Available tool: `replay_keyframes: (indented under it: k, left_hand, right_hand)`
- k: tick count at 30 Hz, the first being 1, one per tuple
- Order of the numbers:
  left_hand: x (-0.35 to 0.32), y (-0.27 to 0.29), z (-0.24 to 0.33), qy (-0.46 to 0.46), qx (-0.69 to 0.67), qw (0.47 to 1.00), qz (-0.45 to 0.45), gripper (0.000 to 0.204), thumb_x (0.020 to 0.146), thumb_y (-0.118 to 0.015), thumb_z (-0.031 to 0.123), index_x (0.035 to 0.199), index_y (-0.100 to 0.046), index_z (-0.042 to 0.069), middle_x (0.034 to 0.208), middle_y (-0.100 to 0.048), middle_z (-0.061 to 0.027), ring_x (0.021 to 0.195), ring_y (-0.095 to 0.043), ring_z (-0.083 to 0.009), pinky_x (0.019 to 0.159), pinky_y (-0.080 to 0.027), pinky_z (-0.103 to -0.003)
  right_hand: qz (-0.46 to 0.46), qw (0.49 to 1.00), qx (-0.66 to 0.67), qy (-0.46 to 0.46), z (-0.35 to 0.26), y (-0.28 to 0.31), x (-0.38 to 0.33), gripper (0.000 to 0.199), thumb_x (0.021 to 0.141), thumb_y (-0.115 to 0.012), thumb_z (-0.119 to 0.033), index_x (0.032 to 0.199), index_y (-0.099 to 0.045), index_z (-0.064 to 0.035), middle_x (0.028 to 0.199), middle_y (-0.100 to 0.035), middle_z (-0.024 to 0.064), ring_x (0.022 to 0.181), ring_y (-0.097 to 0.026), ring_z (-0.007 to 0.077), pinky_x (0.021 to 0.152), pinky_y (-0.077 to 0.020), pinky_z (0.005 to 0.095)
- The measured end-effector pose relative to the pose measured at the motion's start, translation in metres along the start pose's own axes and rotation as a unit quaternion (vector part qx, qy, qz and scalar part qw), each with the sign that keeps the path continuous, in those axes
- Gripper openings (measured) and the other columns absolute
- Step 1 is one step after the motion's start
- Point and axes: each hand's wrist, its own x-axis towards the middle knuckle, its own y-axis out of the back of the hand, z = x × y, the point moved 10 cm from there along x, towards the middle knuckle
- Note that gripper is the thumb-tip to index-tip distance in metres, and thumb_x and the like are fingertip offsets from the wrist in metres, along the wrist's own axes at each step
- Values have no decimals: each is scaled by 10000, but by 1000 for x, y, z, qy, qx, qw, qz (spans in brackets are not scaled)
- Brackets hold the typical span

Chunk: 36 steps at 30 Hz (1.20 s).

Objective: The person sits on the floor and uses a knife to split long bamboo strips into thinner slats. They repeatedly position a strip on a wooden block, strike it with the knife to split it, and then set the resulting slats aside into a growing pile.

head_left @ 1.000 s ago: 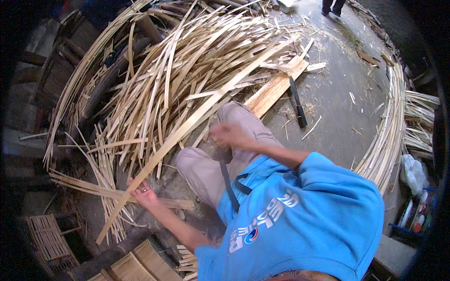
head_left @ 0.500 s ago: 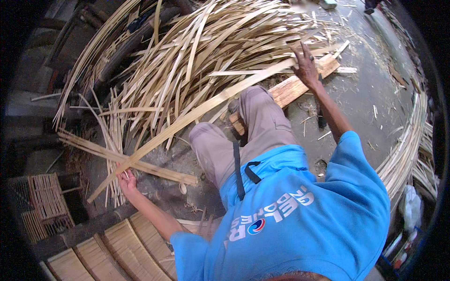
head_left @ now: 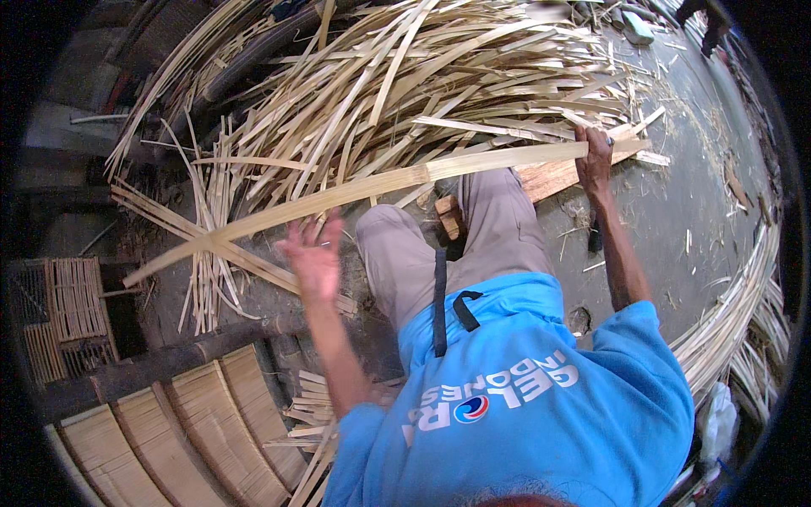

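A long, pale bamboo strip (head_left: 372,193) stretches across in front of my knees, its left part lying over other strips. My right hand (head_left: 596,156) is closed around it toward its right end. My left hand (head_left: 312,258) is off the strip, just on the near side of it, fingers spread with nothing in them and slightly blurred. Under the strip's right part lies a thick wooden board (head_left: 549,176), partly hidden by my right knee. Crossing beneath the strip's left part are flat bamboo strips (head_left: 266,269).
A large heap of bamboo strips (head_left: 473,76) spreads beyond my knees. More bundled strips (head_left: 735,304) lie at the right, by a white plastic bag (head_left: 720,422). At lower left is a ribbed bamboo panel (head_left: 182,431); a slatted bamboo piece (head_left: 78,296) is behind it.
My left hand has let go of the strip's left part and moved right, toward my knee. My right hand has closed around the strip, and its right end has shifted right.
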Motion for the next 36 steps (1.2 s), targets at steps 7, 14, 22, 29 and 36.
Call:
replay_keyframes:
  k: [7, 14, 22, 29, 36]
  left_hand:
    - [6, -57, -41, -87, 93, 989, 70, 369, 1012, -570, 333, 1203, -561, 17, 1055, -640, -93, 915, -682, -246, 811, -593, -361]
    - [16, -12, -3, -131, 386, 888, 213, 390, 1064, -451, 355, 866, -548, 33, 649, -504, -20, 477, -500, -98, 465, -420, -258]
    - [-46, -6, -10, -261, 555, 749, 249, 289, 1029, -497, 214, 849, -555, -4, 700, -543, -140, 590, -522, -212, 583, -449, -376]
    - [-85, -34, -159, -2, 427, 904, -19, 218, 977, -625, 221, 975, -664, 7, 797, -666, -59, 763, -576, -100, 677, -491, -304]
    - [-123, -94, -192, 9, 479, 854, -204, 517, 922, -701, 363, 1311, -550, 58, 1212, -621, -147, 1072, -619, -295, 924, -513, -428]
  right_hand:
    - [0, 997, -77, -6, -50, -6, -30, 284, 989, -574, -266, 808, -581, -47, 803, -569, 133, 816, -555, 349, 817, -366, 458]
    - [-275, 960, -53, -15, -37, -48, -113, 214, 770, -705, -261, 834, -599, -87, 777, -621, 167, 798, -622, 380, 762, -438, 477]
    - [-243, 936, 187, -171, -87, -53, -150, 374, 797, -720, -238, 692, -436, -20, 608, -349, 57, 617, -366, 122, 551, -331, 318]
    - [-372, 878, 246, -175, -192, -65, -109, 366, 862, -751, -340, 742, -575, -43, 663, -512, -23, 646, -456, 103, 599, -379, 276]
    - [-365, 789, 481, -113, -351, -78, -49, 351, 1022, -544, -330, 966, -626, 7, 849, -589, 13, 769, -523, 108, 688, -434, 264]
